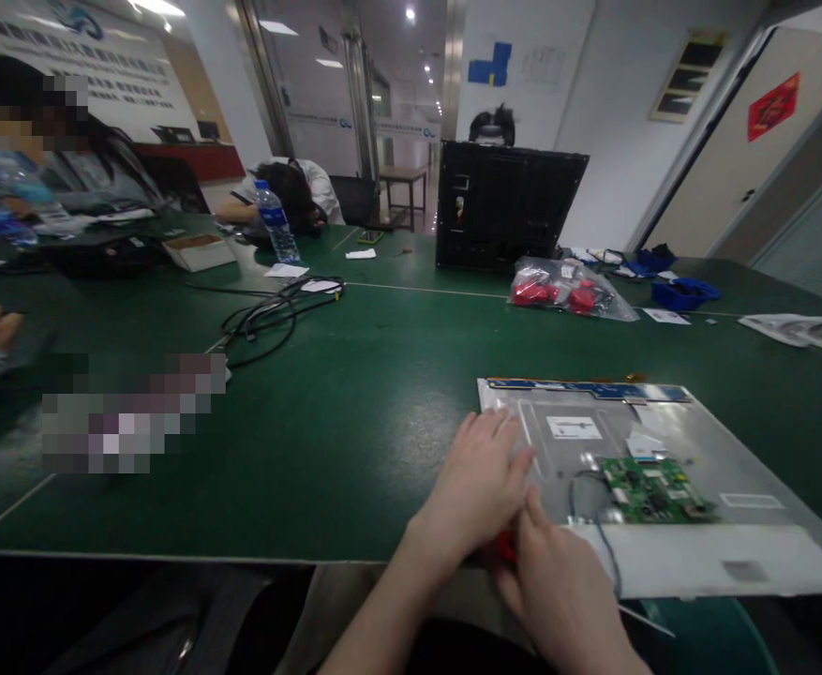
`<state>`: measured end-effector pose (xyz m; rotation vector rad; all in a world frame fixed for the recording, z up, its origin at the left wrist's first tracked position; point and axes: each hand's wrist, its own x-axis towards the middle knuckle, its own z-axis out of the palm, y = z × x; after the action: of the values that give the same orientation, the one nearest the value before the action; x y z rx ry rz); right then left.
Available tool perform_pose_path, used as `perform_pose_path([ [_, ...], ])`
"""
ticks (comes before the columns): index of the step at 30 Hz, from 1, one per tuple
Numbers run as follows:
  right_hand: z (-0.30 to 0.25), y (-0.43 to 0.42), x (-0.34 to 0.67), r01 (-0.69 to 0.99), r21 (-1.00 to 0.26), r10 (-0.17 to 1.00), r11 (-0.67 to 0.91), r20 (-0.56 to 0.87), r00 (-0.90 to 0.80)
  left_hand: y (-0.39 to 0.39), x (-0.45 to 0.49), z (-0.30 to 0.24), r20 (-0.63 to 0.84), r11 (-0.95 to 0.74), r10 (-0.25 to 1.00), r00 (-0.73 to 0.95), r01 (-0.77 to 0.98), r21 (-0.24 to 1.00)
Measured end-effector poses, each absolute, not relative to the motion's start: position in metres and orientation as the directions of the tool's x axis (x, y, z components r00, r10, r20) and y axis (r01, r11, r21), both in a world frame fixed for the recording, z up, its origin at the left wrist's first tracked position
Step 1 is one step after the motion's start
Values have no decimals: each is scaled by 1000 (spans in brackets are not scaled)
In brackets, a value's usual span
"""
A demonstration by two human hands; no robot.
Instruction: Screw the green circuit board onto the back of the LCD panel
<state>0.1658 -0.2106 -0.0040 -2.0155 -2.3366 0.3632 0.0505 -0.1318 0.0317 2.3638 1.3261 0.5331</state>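
A flat display panel (pixel 544 478) with a grey metal back lies at the table's front edge, to the right of centre. My left hand (pixel 481 473) is at its left edge, the fingers close together and bent, with their undersides hidden. Just below, my right hand (pixel 565 586) is closed, its thumb side touching my left hand. A small red object (pixel 506 546) shows between the hands; most of it is covered, so its kind is unclear. Mounted on the panel are a green circuit board (pixel 656 489), a blue strip board (pixel 586 388) and a thin dark cable (pixel 604 534).
Ahead stand a black monitor housing (pixel 509 206) and a clear bag of red parts (pixel 569 291). Black cables (pixel 270 314) lie left of centre, near a water bottle (pixel 276 223). Blue trays (pixel 683 294) are at the far right. Two people sit across the table at the left.
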Motion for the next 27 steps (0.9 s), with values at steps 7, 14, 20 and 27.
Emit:
perform_pose_path([
  [7,18,-209,70,858,-361,856,365,-233,-462,-103,-14,28,-77,-448,873,482,854,264],
  [14,9,-209,71,661,-354,700,662,-22,-714,-108,-94,-2,-23,-444,890,455,878,180],
  [20,39,-203,135,705,-253,732,663,21,-681,-100,-133,6,-68,-371,922,382,919,129],
  [27,60,-142,203,908,-180,923,379,1,-385,-84,-176,8,-46,-363,928,370,925,117],
])
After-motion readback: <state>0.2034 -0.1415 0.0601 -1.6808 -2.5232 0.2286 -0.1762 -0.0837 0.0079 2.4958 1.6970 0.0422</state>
